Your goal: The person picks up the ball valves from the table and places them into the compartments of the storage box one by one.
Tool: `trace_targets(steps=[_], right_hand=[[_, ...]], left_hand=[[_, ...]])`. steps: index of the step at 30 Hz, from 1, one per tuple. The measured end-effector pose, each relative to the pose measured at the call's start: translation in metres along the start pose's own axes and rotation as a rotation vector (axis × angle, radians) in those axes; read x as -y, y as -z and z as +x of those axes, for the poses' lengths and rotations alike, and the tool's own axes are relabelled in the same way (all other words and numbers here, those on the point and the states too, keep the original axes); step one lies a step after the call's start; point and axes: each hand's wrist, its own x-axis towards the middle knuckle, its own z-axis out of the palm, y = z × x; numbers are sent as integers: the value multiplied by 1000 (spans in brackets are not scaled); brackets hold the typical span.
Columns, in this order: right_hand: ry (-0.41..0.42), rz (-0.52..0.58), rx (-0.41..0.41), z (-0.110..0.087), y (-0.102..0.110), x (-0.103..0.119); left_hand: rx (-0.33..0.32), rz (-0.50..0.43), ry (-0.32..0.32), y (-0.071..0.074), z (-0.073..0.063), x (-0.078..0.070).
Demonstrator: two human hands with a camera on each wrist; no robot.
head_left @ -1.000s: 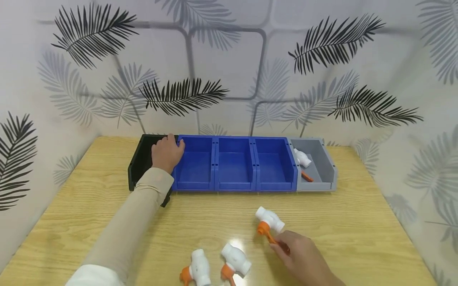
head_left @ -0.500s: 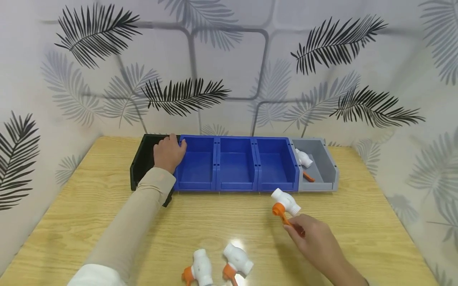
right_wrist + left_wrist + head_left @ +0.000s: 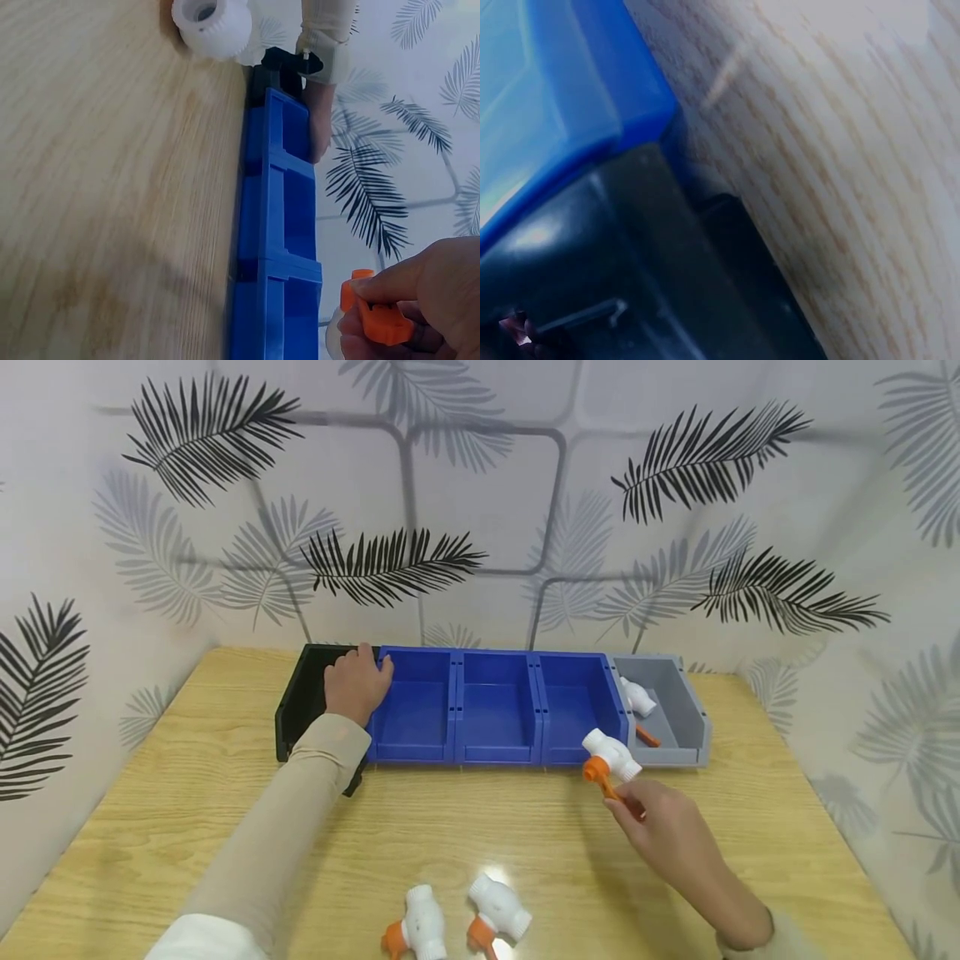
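Observation:
My right hand pinches the orange handle of a white plastic ball valve, raised in front of the third blue bin and the grey bin. The valve's white body points away from the hand. Most of that body is hidden behind the fingers in the right wrist view. My left hand rests on the rim where the black bin meets the first blue bin, its fingertips partly hidden. Inside the grey bin lies another white valve with an orange handle.
Two more white valves with orange handles lie near the table's front: one valve at left, another valve beside it. A middle blue bin completes the row along the back of the wooden table. Behind stands a leaf-patterned wall.
My right hand has carried the valve up and away from me, rightward toward the bins. My left hand stays on the bin rim, and the two valves at the front lie where they were.

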Motion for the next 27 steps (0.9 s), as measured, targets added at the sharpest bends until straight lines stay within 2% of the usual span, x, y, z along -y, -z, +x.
trace_targets(steps=[8,19,27], right_hand=[[-49,15,22,16,-4,-6],[4,8,-31,40,-19,-15],[-15,6,3,63,-30,-17]], left_hand=[[-1,5,3,0,-1,1],[7,5,3,-1,0,0],[2,15,5,-1,1,1]])
